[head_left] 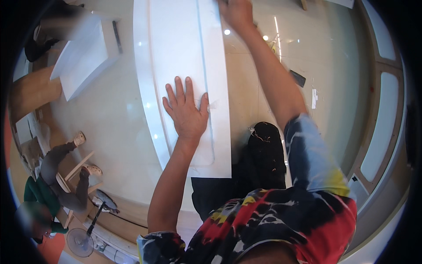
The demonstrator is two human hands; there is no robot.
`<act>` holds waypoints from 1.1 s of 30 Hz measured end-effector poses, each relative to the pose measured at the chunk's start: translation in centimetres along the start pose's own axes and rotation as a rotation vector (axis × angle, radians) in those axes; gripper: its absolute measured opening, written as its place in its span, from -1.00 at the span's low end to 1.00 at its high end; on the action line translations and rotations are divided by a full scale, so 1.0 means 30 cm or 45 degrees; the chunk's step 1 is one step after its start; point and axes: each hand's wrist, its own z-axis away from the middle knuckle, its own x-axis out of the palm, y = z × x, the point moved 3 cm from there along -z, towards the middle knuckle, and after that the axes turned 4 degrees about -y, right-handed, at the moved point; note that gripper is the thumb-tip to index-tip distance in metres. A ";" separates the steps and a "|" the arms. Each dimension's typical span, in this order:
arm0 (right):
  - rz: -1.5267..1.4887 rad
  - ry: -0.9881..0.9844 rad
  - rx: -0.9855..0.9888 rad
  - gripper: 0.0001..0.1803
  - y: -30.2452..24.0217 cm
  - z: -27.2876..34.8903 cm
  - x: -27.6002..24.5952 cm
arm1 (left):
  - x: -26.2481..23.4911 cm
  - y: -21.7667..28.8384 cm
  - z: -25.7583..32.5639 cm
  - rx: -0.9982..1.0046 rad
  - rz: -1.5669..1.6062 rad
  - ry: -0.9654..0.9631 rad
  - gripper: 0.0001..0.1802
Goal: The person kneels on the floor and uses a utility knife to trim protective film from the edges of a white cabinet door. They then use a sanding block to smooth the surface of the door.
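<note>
A long white panel (pixel 180 48) stretches away from me, with shallow grooved lines running along its face. My left hand (pixel 187 112) lies flat on it, fingers spread, and holds nothing. By the thumb, a small translucent scrap (pixel 212 104) sits close to the groove. My right hand (pixel 237 15) is at the panel's far right edge, its fingers curled. The top of the picture cuts it off and it is somewhat blurred, so whatever those fingers grip does not show.
On the glossy tiled floor (pixel 123 92) to the right lie a dark flat block (pixel 297 78) and a white strip (pixel 314 99). A white box-like piece (pixel 88 57) stands at left. Lower left, a person (pixel 66 185) sits near a fan (pixel 80 243). Framed panels (pixel 381 127) line the right side.
</note>
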 end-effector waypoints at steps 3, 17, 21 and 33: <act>0.371 -0.300 0.195 -0.72 0.174 -0.338 0.125 | 0.015 -0.003 0.010 -0.006 0.010 -0.023 -0.28; -0.010 -0.589 0.182 -0.88 -0.611 0.804 -0.513 | 0.011 -0.026 -0.003 0.039 0.070 0.222 -0.32; -0.245 -0.517 0.282 -0.75 -0.852 1.135 -0.714 | 0.031 -0.044 -0.011 0.034 0.078 0.255 -0.32; -0.065 -0.345 0.188 -0.78 -0.437 0.531 -0.375 | 0.052 -0.030 0.008 0.123 0.074 0.336 -0.30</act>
